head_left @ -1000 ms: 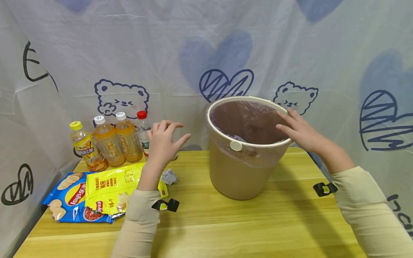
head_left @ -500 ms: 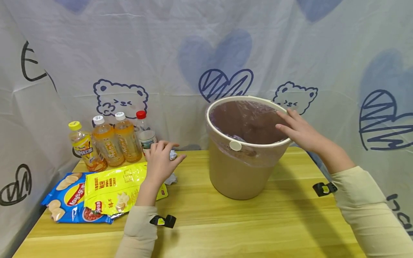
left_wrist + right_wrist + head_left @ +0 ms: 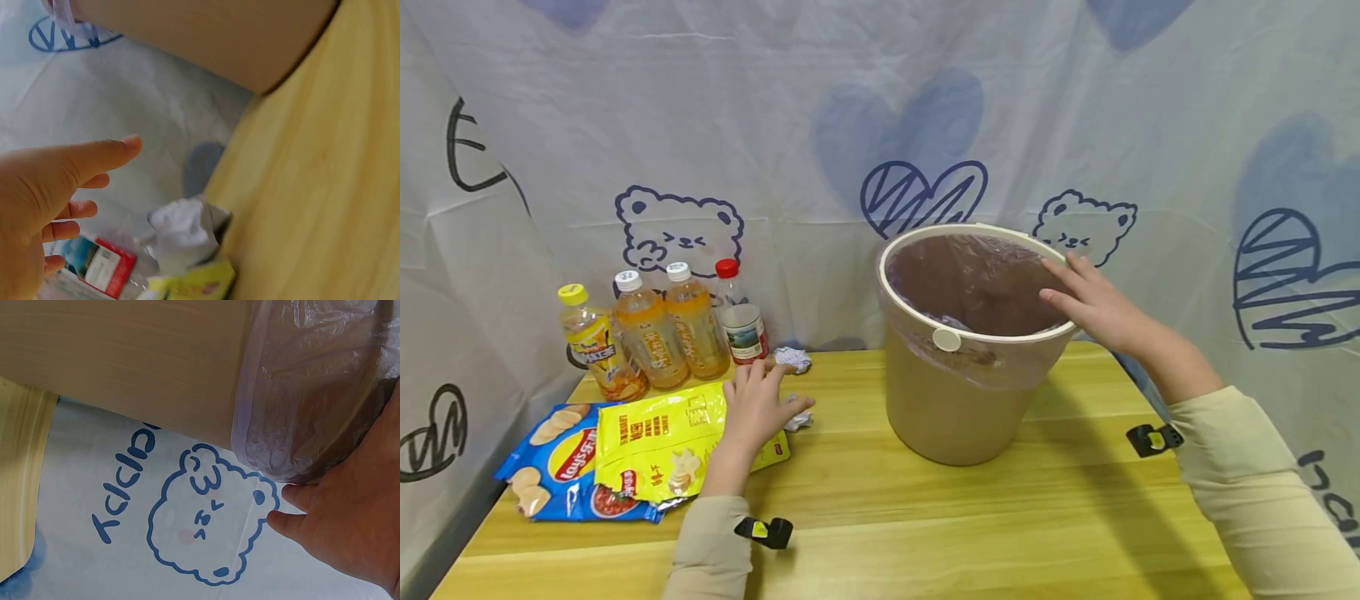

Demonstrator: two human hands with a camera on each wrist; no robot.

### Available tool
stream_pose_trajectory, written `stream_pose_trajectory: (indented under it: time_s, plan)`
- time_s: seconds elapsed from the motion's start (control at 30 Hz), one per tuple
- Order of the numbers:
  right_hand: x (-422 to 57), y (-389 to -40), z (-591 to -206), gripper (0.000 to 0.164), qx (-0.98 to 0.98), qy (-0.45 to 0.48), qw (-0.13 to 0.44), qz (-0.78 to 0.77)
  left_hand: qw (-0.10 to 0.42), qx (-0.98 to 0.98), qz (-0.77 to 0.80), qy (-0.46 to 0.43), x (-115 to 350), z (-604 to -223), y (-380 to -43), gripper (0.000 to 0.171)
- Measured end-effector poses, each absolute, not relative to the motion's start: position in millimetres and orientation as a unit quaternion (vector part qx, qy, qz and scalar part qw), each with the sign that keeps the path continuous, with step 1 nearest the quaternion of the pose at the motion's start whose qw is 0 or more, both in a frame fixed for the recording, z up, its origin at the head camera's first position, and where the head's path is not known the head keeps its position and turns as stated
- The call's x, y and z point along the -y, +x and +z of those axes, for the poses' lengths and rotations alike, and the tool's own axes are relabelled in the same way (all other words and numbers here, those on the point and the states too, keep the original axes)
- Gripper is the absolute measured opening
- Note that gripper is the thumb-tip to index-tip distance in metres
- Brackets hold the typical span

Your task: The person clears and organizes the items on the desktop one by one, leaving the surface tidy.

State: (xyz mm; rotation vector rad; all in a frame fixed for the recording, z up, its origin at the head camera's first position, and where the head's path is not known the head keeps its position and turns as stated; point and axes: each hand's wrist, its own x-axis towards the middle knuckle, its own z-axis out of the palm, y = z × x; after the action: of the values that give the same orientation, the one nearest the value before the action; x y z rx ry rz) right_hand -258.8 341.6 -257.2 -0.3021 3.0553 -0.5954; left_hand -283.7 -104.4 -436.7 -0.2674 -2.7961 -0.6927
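Note:
My left hand (image 3: 756, 412) hovers over the yellow chip bag (image 3: 662, 425), fingers loosely bent and thumb held apart, nothing in its grasp. By its thumb is a crumpled paper ball (image 3: 800, 419), partly hidden; a second crumpled paper ball (image 3: 792, 360) lies just beyond the fingertips. In the left wrist view a white paper ball (image 3: 184, 228) shows below the thumb. At the far right rim of the brown trash bin (image 3: 955, 408) rests my right hand (image 3: 1101, 308), fingers fairly straight. A clear plastic liner (image 3: 281, 412) covers the bin's lip beside that hand in the right wrist view.
Along the back left stand a yellow-capped bottle (image 3: 598, 350), two white-capped orange bottles (image 3: 651, 337) and a red-capped bottle (image 3: 743, 329). A blue Lay's bag (image 3: 561, 467) lies partly under the yellow one on the wooden table (image 3: 925, 533). A printed curtain (image 3: 805, 125) hangs behind.
My left hand has come down and toward me, slightly leftward, uncovering the red-capped bottle and the far paper ball. The right hand and the bin have stayed put.

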Motion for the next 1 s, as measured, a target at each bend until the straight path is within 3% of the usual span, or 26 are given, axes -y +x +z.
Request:
stream_pose_trajectory:
  time_s: [0.27, 1.0]
  plan:
    - [-342, -258, -257, 0.071, -0.977, -0.096, 0.007, -0.192, 0.077, 0.968, -0.226, -0.081, 112, -454, -284, 0.065]
    - [-342, -258, -257, 0.07, -0.977, -0.093, 0.005, -0.193, 0.022, 0.98, -0.183, -0.072, 127, -475, -291, 0.067]
